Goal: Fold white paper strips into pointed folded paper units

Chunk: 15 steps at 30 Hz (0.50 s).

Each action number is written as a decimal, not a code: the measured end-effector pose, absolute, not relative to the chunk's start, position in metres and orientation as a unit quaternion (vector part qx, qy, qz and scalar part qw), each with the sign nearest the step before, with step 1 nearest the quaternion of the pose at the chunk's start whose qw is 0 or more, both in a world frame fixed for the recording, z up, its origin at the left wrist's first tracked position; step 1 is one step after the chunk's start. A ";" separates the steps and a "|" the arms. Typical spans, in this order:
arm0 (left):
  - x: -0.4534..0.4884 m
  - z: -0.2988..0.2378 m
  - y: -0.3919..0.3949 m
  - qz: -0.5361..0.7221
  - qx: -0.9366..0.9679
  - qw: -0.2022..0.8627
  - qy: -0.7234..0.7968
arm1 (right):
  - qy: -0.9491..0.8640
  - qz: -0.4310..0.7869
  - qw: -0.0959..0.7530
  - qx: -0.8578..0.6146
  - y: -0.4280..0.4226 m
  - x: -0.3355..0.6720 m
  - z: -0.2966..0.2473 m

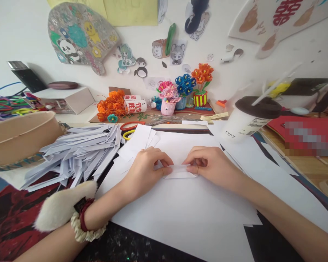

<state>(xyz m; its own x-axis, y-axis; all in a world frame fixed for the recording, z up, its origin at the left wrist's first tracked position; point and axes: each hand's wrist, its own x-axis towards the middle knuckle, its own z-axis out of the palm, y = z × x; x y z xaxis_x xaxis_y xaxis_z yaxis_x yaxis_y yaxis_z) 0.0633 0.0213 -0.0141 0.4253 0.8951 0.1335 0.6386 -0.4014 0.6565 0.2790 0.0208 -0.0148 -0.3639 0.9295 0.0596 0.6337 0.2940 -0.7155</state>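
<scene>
A small folded strip of white paper point(179, 171) lies low over the large white sheets in the middle. My left hand point(149, 165) pinches its left end between thumb and fingers. At the other end my right hand point(210, 165) grips it the same way, thumb in front. Under both hands spread the large white sheets point(186, 207). Just beyond my left hand are some small blank paper rectangles point(138, 140). To the left is a heap of folded paper strips point(82, 153).
A tan bowl point(22, 134) stands at far left, near a fluffy white object point(65, 207). A lidded cup with a straw point(246, 120) is at back right. Scissors point(132, 125) and flower pots point(168, 107) sit along the wall. A red item point(278, 131) lies right.
</scene>
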 end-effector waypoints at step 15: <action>0.059 -0.013 0.018 0.272 0.883 0.147 0.353 | -0.870 0.216 0.247 -0.368 0.019 0.289 -0.011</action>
